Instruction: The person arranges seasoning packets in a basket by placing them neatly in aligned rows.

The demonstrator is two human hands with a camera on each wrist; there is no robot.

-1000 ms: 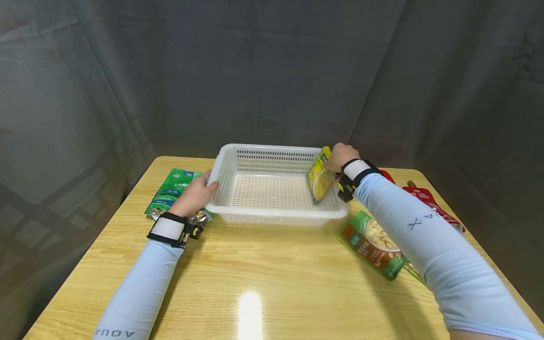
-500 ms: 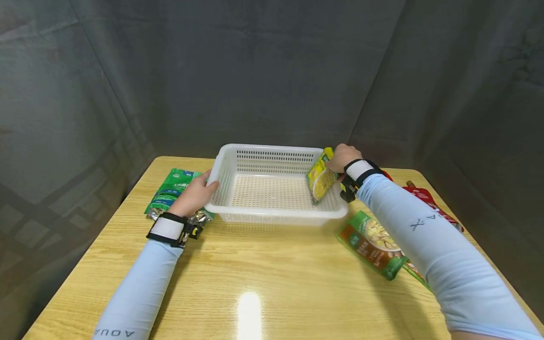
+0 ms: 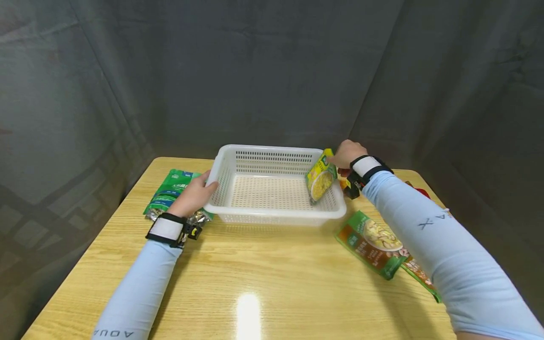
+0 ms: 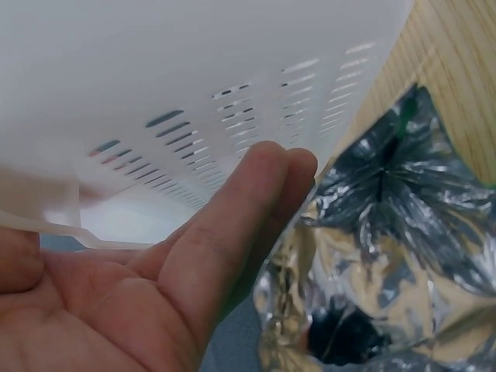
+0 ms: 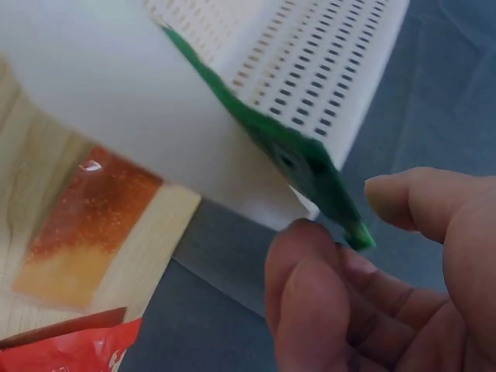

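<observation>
A white perforated basket (image 3: 238, 156) stands mid-table. Inside it a yellow-green packet (image 3: 320, 177) stands on edge, leaning near the right wall. My right hand (image 3: 346, 153) is at the packet's top corner. In the right wrist view that corner (image 5: 353, 232) lies against a fingertip (image 5: 310, 263), with the thumb a little apart from it. My left hand (image 3: 193, 193) holds the basket's left rim, thumb on top. Its fingers (image 4: 232, 209) lie straight along the outer wall (image 4: 232, 77).
A green packet (image 3: 170, 186) and a crinkled foil bag (image 4: 387, 256) lie under my left wrist. Right of the basket lie a green-brown packet (image 3: 371, 243), another partly under my arm (image 3: 418, 276), an orange sachet (image 5: 85, 225) and a red pouch (image 5: 70, 349).
My right hand has risen and drawn slightly right from the packet's top, while the packet stays standing in the basket. The left hand has not moved.
</observation>
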